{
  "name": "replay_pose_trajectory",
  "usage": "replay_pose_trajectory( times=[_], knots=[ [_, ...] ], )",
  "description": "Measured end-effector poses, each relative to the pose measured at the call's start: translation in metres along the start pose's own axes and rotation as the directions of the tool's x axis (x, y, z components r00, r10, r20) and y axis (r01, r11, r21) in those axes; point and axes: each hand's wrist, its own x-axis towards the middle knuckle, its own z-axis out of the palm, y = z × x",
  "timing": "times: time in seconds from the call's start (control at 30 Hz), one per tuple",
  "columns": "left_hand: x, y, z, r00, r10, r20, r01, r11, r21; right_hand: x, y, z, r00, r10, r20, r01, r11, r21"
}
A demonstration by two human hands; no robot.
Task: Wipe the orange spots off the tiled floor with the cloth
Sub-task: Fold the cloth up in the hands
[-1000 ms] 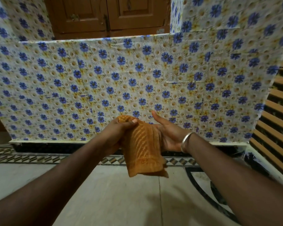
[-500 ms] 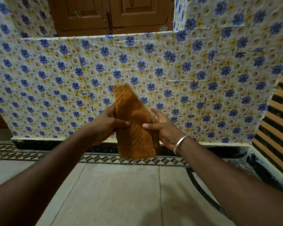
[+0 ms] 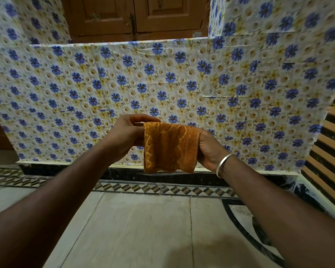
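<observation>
open tiled floor [image 3: 139, 229] below, flowered wall [image 3: 162, 84] close ahead, slatted panel [image 3: 331, 151] on right

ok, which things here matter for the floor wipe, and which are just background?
In the job: cloth, gripped by left hand and right hand; tiled floor, spots not clear.
Just there: floral wall covering, wooden doors, slatted panel, bangle.

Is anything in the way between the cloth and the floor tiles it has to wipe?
Nothing visible. The cloth hangs in the air in front of the flowered wall, gripped by the left hand and the right hand. The pale floor tiles below it show nothing lying on them.
</observation>
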Motion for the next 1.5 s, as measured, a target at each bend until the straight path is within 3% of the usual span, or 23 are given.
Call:
replay_pose_trajectory(
  times=[0.1,0.2,0.27,0.37,0.53,0.63,0.73,0.8,0.9,0.97,1.07,1.17,1.3,1.4,1.5],
  knots=[
    [0.0,-0.006,0.001,0.999,-0.038,-0.012,0.037,0.994,-0.104,0.001,-0.003,-0.003,0.999,0.04,0.005,-0.04,0.998,0.041],
    [0.001,-0.014,0.006,0.985,-0.169,-0.023,0.155,0.943,-0.295,0.003,-0.005,-0.002,0.998,0.063,0.006,-0.064,0.994,0.088],
    [0.001,-0.018,0.008,0.965,-0.248,0.084,0.261,0.889,-0.375,0.002,-0.006,-0.001,0.997,0.077,0.002,-0.077,0.991,0.112],
    [-0.002,-0.019,0.011,0.94,-0.267,0.212,0.313,0.923,-0.226,-0.001,-0.009,-0.002,0.997,0.077,0.004,-0.077,0.991,0.113],
    [0.0,-0.018,0.014,0.97,-0.229,0.082,0.24,0.953,-0.186,-0.002,-0.01,-0.009,0.994,0.1,-0.039,-0.09,0.975,0.201],
    [-0.001,-0.016,0.021,0.973,-0.23,0.018,0.23,0.956,-0.182,-0.005,-0.007,-0.006,0.992,0.125,0.015,-0.125,0.962,0.243],
    [-0.002,-0.014,0.025,0.972,-0.228,-0.054,0.218,0.964,-0.149,-0.005,-0.001,0.004,0.988,0.156,0.015,-0.157,0.986,0.063],
    [-0.002,-0.013,0.027,0.978,-0.19,-0.08,0.186,0.981,-0.06,-0.002,0.005,0.011,0.986,0.12,-0.12,-0.13,0.988,-0.081],
    [-0.005,-0.017,0.031,0.977,-0.103,-0.188,0.125,0.986,0.112,0.002,0.011,0.02,0.949,0.008,-0.315,-0.042,0.994,-0.102],
    [-0.006,-0.021,0.035,0.966,-0.075,-0.246,0.106,0.987,0.117,0.005,0.015,0.024,0.919,-0.112,-0.378,0.035,0.978,-0.205],
    [-0.005,-0.027,0.039,0.963,-0.033,-0.266,0.061,0.993,0.097,0.006,0.02,0.024,0.891,-0.292,-0.347,0.104,0.876,-0.471],
    [-0.004,-0.029,0.039,0.983,0.008,-0.181,-0.003,1.0,0.025,0.008,0.021,0.02,0.9,-0.273,-0.34,0.075,0.864,-0.498],
    [-0.005,-0.031,0.036,0.998,-0.05,-0.036,0.043,0.984,-0.172,0.004,0.011,0.018,0.933,-0.174,-0.314,0.043,0.922,-0.385],
    [-0.005,-0.033,0.036,0.995,-0.102,-0.006,0.099,0.975,-0.199,-0.001,0.007,0.014,0.979,-0.04,-0.201,0.019,0.994,-0.107],
    [-0.004,-0.04,0.032,0.988,-0.155,0.026,0.157,0.969,-0.189,-0.005,0.011,0.007,0.995,0.01,-0.1,-0.016,0.998,-0.058]
  ],
)
